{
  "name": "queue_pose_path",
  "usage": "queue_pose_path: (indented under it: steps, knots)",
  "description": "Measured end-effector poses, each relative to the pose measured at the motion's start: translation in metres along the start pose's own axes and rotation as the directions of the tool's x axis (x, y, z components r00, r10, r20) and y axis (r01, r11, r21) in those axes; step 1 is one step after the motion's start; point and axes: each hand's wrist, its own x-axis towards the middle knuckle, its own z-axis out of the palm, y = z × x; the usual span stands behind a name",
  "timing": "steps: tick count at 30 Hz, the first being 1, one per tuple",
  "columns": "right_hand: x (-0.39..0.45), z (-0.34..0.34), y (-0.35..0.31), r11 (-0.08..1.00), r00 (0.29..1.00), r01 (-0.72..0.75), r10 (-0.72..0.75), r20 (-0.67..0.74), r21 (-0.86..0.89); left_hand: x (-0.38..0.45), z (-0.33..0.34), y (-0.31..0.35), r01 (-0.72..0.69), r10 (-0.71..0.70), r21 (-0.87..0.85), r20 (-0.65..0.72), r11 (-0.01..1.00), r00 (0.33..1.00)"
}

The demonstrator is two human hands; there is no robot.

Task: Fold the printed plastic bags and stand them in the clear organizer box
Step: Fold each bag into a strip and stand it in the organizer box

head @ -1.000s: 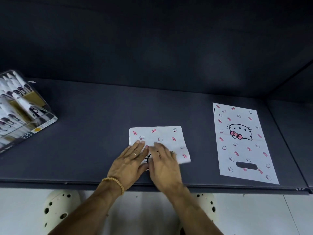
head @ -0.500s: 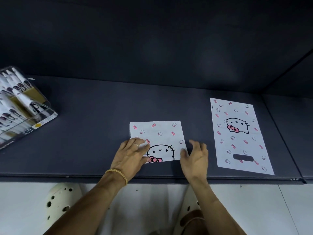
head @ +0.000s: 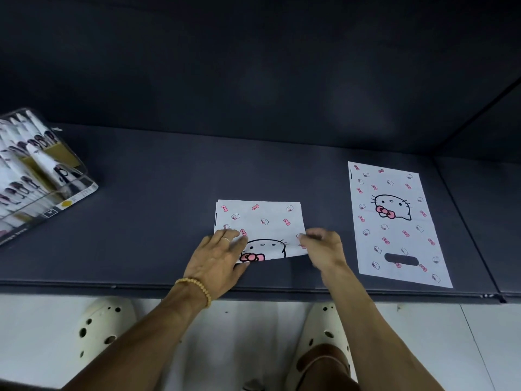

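A half-folded cat-print plastic bag (head: 260, 227) lies near the front edge of the dark shelf (head: 141, 221). The left hand (head: 217, 258) presses flat on its near left corner with straight fingers, hiding that part of the print. The right hand (head: 324, 249) pinches the bag's right edge; its fingertips are blurred. To the right, 1 unfolded bag (head: 394, 221) lies flat. At far left, the clear organizer box (head: 42, 176) is cut off by the frame, folded bags standing inside.
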Motion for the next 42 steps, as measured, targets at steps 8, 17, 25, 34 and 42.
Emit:
queue_pose_path:
  steps: [8, 17, 25, 34, 42]
  knots:
    - [-0.015, 0.015, -0.002, 0.429, 0.754, 0.638, -0.52, 0.403, -0.64, 0.012, -0.02, -0.008, 0.041, -0.051, -0.22, -0.038, 0.975, 0.998]
    - [0.012, 0.009, -0.008, 0.94, 0.965, 0.238, -0.201, 0.169, -0.244, 0.023, -0.014, -0.028, 0.376, -0.406, -0.51, 0.057, 0.774, 0.912]
    - [0.014, 0.028, -0.006, 0.863, 0.979, 0.163, -0.204, -0.033, -0.479, 0.034, -0.008, -0.018, 0.395, -0.501, -0.5, -0.092, 0.771, 0.861]
    - [0.018, 0.028, -0.007, 0.872, 0.975, 0.186, -0.22, -0.024, -0.452, 0.029, 0.007, -0.017, 0.007, -0.019, -0.097, -0.123, 0.995, 0.992]
    - [-0.002, 0.046, -0.014, 0.548, 0.814, 0.268, -0.569, -0.118, -0.792, 0.028, 0.017, -0.017, 0.019, -0.019, 0.0, 0.014, 1.0, 1.0]
